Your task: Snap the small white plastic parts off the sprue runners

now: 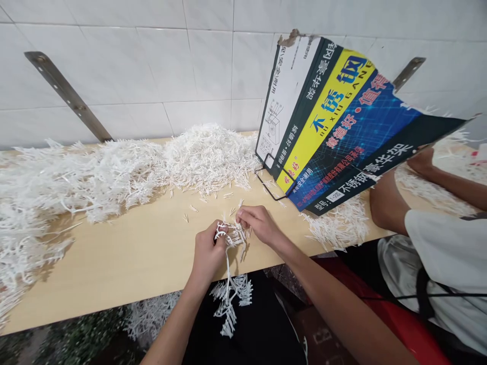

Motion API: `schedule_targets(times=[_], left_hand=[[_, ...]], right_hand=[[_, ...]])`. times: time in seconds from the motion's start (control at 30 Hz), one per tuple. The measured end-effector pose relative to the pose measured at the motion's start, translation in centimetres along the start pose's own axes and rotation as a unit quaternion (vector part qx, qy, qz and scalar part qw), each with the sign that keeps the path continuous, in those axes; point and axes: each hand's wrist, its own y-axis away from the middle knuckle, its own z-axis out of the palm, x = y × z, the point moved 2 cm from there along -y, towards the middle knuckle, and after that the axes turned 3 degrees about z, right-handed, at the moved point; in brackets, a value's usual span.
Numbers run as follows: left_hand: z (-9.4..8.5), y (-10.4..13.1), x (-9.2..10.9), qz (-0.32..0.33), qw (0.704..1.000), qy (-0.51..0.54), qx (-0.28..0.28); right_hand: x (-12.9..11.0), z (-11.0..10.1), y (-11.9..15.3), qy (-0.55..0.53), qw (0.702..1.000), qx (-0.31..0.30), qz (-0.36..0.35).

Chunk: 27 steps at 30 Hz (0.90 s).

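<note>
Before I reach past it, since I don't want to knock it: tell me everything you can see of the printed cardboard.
The printed cardboard stands tilted on the table, in front of the tiled wall. It bears white, dark, yellow and blue bands with Chinese lettering, and a small line drawing on the white part. Its upper edge is torn and ragged. A thin black wire frame sits at its lower left corner, and white pieces lie by its base. Its back is hidden.

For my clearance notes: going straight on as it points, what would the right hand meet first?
The right hand would likely meet the white branched strand first, then the left hand; depth is unclear at the fingertips.
</note>
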Motion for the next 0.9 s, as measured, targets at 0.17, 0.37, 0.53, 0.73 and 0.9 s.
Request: schedule_targets(times=[0.17,0.37,0.53,0.73,0.9], left_hand=[[0.2,-0.3,0.4,0.007,1.000,-0.017,-0.016],[0.0,-0.2,0.5,0.035,0.998,-0.014,-0.046],[0.1,-0.2,0.8,0.031,0.997,-0.023,-0.059],[0.2,-0.5,1.6,0.050,0.991,-0.073,-0.096],[-0.2,0.0,1.5,0.078,0.989,-0.032,-0.123]], right_hand=[[0.2,0.4,0.1,-0.021,0.999,-0.037,-0.010],[2.5,-0.6,-0.6,-0.151,0.973,0.171,0.048],[1.1,0.0,-0.3,-0.073,0.997,0.028,-0.014],[0.2,0.2,0.2,-0.037,0.997,-0.048,-0.051],[2.0,-0.7,-0.2,-0.144,0.980,0.136,0.005]])
